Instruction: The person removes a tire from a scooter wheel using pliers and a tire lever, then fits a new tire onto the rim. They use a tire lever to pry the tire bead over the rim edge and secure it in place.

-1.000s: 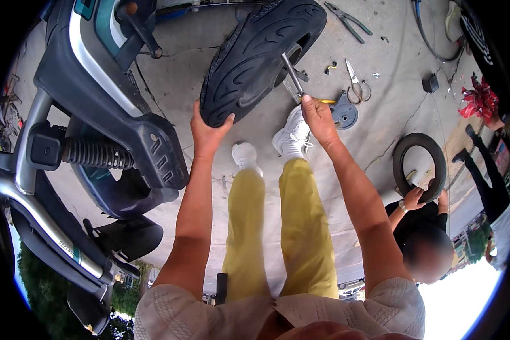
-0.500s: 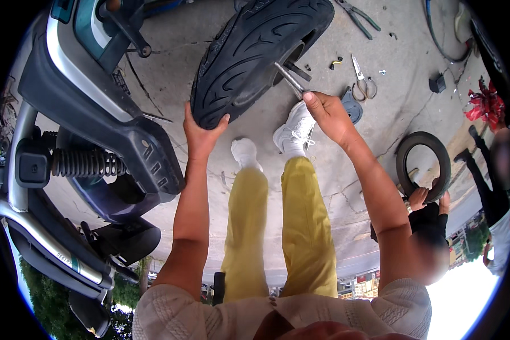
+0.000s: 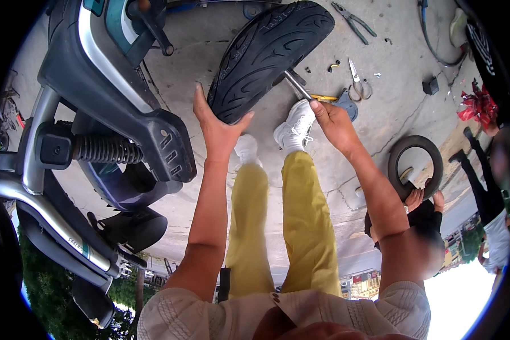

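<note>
A black treaded tyre (image 3: 266, 62) stands tilted in front of me; its wheel rim is mostly hidden on the right side. My left hand (image 3: 218, 127) cups the tyre's near end, thumb and fingers spread wide on either side of the tread. In my right hand (image 3: 334, 124) is a metal tyre lever (image 3: 297, 85), gripped with the thumb along it. The lever's far end meets the tyre's right edge; its tip is out of sight there.
To the left stands a scooter (image 3: 164, 141). On the concrete lie pliers (image 3: 353, 22), scissors (image 3: 357, 82), a yellow-handled tool (image 3: 324, 97), a grey part (image 3: 345, 105) and a black block (image 3: 430, 85). At right, another person's hands hold a second tyre (image 3: 395, 164).
The tyre has turned so its tread faces me more and its rim is hidden. The lever's tip has gone behind the tyre's edge. My left hand has shifted right.
</note>
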### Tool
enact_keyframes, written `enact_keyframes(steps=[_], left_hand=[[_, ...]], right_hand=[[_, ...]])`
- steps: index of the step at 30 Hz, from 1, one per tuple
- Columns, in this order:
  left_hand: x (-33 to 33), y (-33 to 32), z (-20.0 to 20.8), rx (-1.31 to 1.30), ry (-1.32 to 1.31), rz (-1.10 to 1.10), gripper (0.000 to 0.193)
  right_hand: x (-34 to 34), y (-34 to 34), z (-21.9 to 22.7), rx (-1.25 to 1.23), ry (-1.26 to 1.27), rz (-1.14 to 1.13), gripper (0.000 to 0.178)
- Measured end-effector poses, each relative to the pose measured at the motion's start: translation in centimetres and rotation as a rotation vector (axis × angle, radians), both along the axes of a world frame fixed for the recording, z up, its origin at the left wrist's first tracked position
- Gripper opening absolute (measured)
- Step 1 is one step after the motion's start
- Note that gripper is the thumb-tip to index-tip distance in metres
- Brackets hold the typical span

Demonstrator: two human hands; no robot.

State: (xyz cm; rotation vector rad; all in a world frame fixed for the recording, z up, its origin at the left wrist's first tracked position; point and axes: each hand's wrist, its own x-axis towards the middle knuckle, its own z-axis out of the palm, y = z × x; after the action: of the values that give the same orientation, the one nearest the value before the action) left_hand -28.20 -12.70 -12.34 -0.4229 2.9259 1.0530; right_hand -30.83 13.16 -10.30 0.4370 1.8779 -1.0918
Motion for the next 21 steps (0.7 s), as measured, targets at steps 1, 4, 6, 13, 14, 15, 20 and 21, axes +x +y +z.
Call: enact_keyframes(steps=[1,4,6,13,14,15,20,21], left_hand=[[-1.4,0.1,1.0,0.046,-0.106,-0.007,0.103],[-5.9,-0.7,3.4,0.268,-0.447,-0.012,0.104],[-8.3,-0.6,4.5,0.306,-0.392,-0.138,0.104],[-12.3,-1.3,3.8,0.226,-0.497,-0.402,0.103],[-13.1,-1.5,4.3,0.202,-0.563,-0.428,0.101],[-13.0,-1.4,4.5,0.182,-0.546,-0.434,0.101],[-12.2,-1.5,3.9,0.145,-0.425,-0.482,0.099],[-11.9,-1.3,3.8,0.159,-0.444,-0.477,0.099]], right_hand=[[-0.1,0.1,0.2,0.008,-0.001,0.023,0.065],[-0.9,-0.4,0.9,0.03,0.009,0.025,0.066],[-1.2,-0.6,1.2,0.056,0.013,0.052,0.067],[-0.8,-1.6,3.9,-0.018,-0.061,0.087,0.054],[-0.2,-1.2,3.3,-0.083,-0.052,0.083,0.052],[0.3,-0.7,2.7,-0.149,-0.043,0.081,0.051],[1.9,-0.3,-2.6,-0.227,0.082,-0.024,0.046],[2.7,-0.7,-4.1,-0.212,0.155,-0.039,0.045]])
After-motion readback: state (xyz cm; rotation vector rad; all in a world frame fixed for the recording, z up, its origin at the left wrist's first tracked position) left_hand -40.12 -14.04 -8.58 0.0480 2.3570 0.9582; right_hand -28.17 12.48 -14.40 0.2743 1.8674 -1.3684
